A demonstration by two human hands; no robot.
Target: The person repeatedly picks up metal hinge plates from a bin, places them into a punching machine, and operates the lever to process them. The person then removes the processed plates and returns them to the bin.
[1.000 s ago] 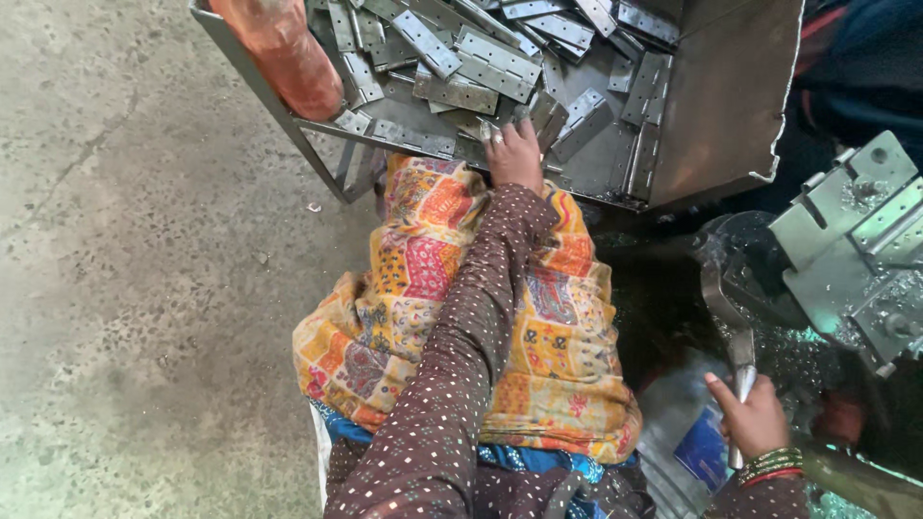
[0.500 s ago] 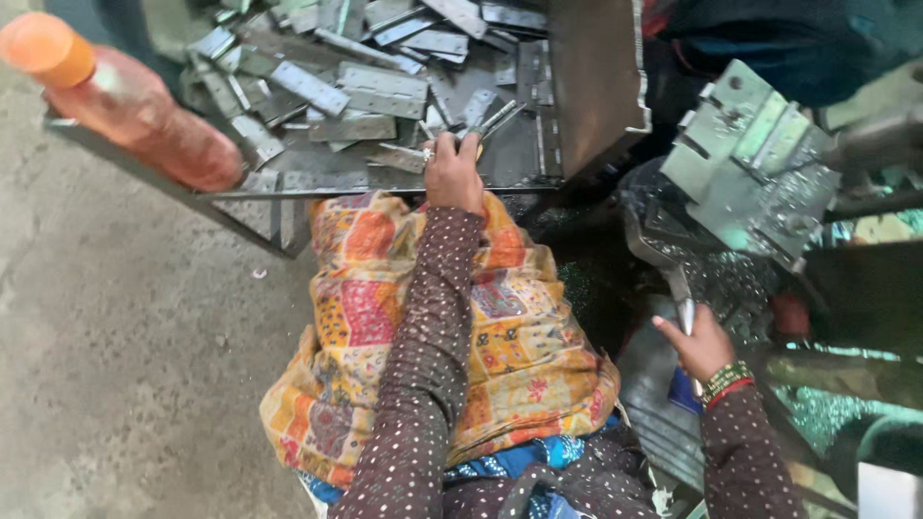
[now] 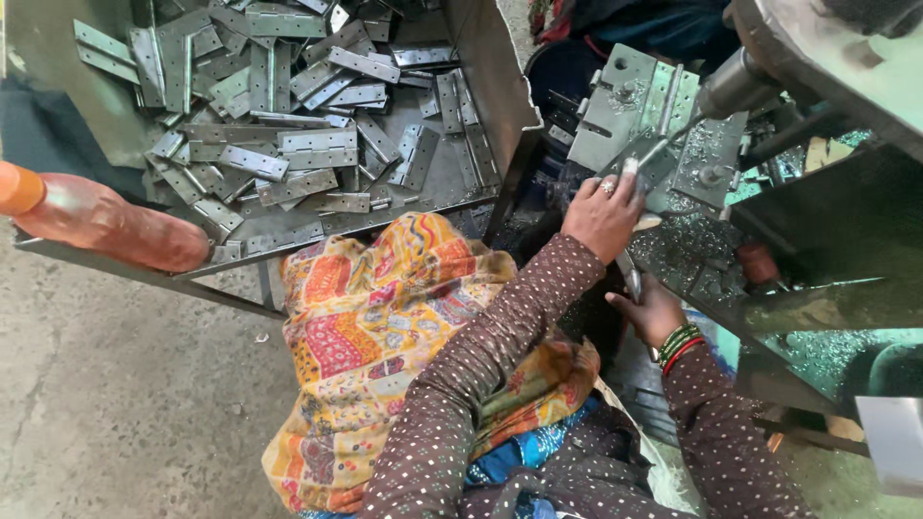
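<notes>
Steel hinges (image 3: 288,144) heaped in tray (image 3: 486,86) — left hand (image 3: 601,216) at machine (image 3: 673,144), orange bottle (image 3: 106,226) beside.

The left hand (image 3: 604,213) reaches forward, arm outstretched, fingers curled. The right hand (image 3: 656,309) sits lower, wrist bent, grip closed.

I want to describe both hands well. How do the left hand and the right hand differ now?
The left hand is raised at the grey metal fixture, back upward; the right hand sits lower, under it. The left hand wears a ring, the right wrist bangles. Both have dotted brown sleeves.
</notes>
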